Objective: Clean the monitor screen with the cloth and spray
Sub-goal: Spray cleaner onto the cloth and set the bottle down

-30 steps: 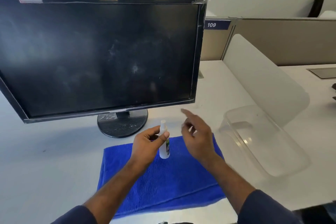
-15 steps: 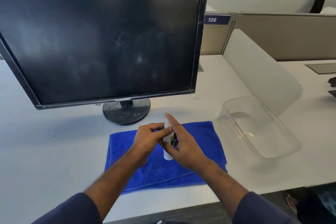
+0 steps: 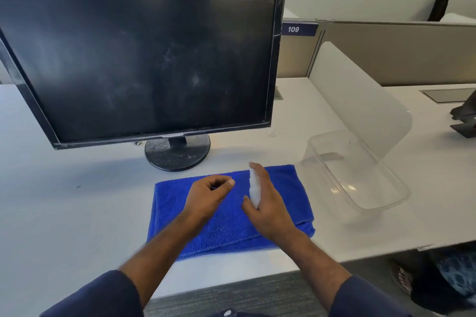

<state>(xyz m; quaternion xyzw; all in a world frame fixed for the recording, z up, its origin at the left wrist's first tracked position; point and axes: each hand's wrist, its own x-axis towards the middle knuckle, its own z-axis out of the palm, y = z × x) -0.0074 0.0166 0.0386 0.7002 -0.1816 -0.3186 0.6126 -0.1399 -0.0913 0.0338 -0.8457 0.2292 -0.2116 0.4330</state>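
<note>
The black monitor point(image 3: 144, 64) stands on a round base on the white desk, and its dark screen shows dusty smudges. In front of it lies a folded blue cloth point(image 3: 288, 188). Over the cloth, my right hand point(image 3: 268, 208) grips a small white spray bottle point(image 3: 255, 189) with the forefinger stretched up along its top. My left hand point(image 3: 210, 194) hovers just left of the bottle with its fingers curled in and the thumb against them. Nothing shows in that hand.
A clear plastic tub point(image 3: 360, 175) sits right of the cloth, against a frosted desk divider point(image 3: 360, 100). A dark object point(image 3: 465, 121) lies at the far right. The desk's front edge point(image 3: 257, 273) runs just below the cloth.
The spray bottle has passed from my left hand to my right hand. My left hand has let go and drawn a little to the left.
</note>
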